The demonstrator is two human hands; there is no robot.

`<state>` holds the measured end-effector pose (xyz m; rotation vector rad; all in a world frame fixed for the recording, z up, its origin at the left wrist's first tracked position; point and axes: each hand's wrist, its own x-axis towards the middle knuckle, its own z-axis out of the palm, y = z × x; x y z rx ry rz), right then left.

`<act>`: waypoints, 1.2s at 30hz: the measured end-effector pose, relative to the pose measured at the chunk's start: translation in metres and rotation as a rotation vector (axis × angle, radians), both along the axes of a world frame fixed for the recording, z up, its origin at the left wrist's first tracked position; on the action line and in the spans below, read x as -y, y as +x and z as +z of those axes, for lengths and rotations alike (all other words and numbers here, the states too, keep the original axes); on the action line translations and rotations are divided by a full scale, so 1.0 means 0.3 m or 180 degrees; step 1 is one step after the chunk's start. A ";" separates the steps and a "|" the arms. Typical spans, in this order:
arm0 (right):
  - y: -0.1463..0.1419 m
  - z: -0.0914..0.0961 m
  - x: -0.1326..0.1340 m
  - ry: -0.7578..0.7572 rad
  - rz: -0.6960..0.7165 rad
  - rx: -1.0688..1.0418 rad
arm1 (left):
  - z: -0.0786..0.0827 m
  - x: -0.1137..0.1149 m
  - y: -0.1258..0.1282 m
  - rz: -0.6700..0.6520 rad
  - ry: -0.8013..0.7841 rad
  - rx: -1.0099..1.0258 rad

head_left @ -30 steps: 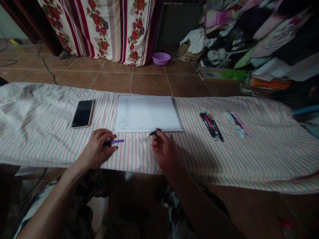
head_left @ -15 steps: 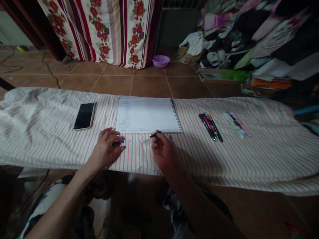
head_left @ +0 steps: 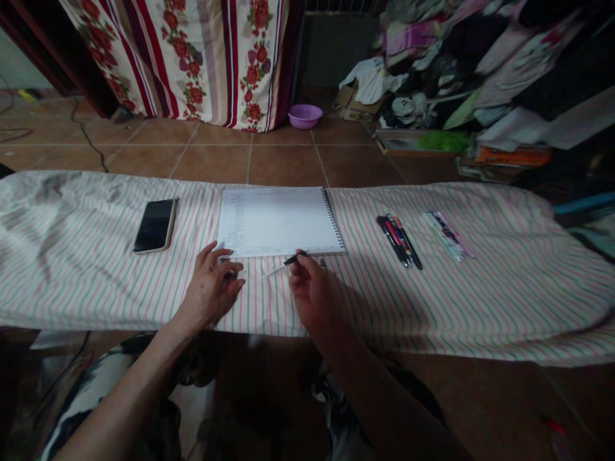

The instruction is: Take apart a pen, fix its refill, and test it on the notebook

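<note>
My right hand (head_left: 310, 282) pinches a slim pen (head_left: 291, 258) with a black grip section and a thin pale shaft that points left, just past the front edge of the notebook. A small dark piece (head_left: 323, 262) lies on the cloth beside that hand. At the notebook's lower left corner, my left hand (head_left: 214, 282) has its thumb and fingers curled together around something small; a pale bit shows at the fingertips, too dim to name. The spiral notebook (head_left: 288, 221) lies open at a mostly white page with printed margins, just beyond both hands.
A phone (head_left: 155, 225) lies left on the striped cloth (head_left: 86, 275). To the right are a bunch of several pens (head_left: 400, 241) and a paler group of pens (head_left: 449, 235). Beyond the table edge, a purple basin (head_left: 305, 116) and piled clothes stand on the tiled floor.
My left hand has shifted slightly right relative to the notebook, and the purple piece at its fingers is now mostly hidden. The right hand still holds the pen. The whole view has shifted slightly.
</note>
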<state>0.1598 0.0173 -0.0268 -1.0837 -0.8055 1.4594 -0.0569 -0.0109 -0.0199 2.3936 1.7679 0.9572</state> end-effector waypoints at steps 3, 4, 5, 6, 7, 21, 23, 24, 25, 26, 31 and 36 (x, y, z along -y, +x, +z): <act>-0.002 0.046 0.031 0.0212 -0.0096 0.0288 | -0.002 -0.006 0.001 0.0037 -0.0038 0.0029; -0.004 0.059 0.037 0.0222 -0.0094 0.0326 | -0.001 -0.007 0.001 0.0025 -0.0062 0.0038; -0.007 0.070 0.040 0.0202 -0.0078 0.0342 | -0.001 -0.008 0.001 0.0015 -0.0076 0.0048; -0.013 0.078 0.039 0.0161 -0.0071 0.0356 | -0.001 -0.008 0.002 0.0016 -0.0081 0.0051; -0.021 0.084 0.036 0.0030 -0.0081 0.0329 | 0.000 -0.007 0.002 0.0031 -0.0086 0.0047; -0.126 0.073 -0.015 -0.0598 -0.0420 0.0120 | -0.010 0.003 0.021 0.0140 -0.0175 -0.0059; -0.130 0.069 -0.015 -0.0591 -0.0434 0.0163 | -0.011 0.003 0.023 0.0156 -0.0171 -0.0080; -0.132 0.067 -0.015 -0.0583 -0.0442 0.0171 | -0.011 0.003 0.024 0.0159 -0.0165 -0.0083; -0.135 0.064 -0.016 -0.0571 -0.0450 0.0170 | -0.011 0.003 0.025 0.0160 -0.0163 -0.0082; -0.137 0.061 -0.017 -0.0554 -0.0452 0.0159 | -0.012 0.003 0.026 0.0160 -0.0162 -0.0081; -0.145 0.049 -0.024 -0.0554 -0.0402 -0.0022 | -0.011 0.004 0.030 0.0186 -0.0153 -0.0094; -0.142 0.053 -0.025 -0.0563 -0.0440 -0.0016 | -0.004 0.009 0.032 0.0157 -0.0146 -0.0090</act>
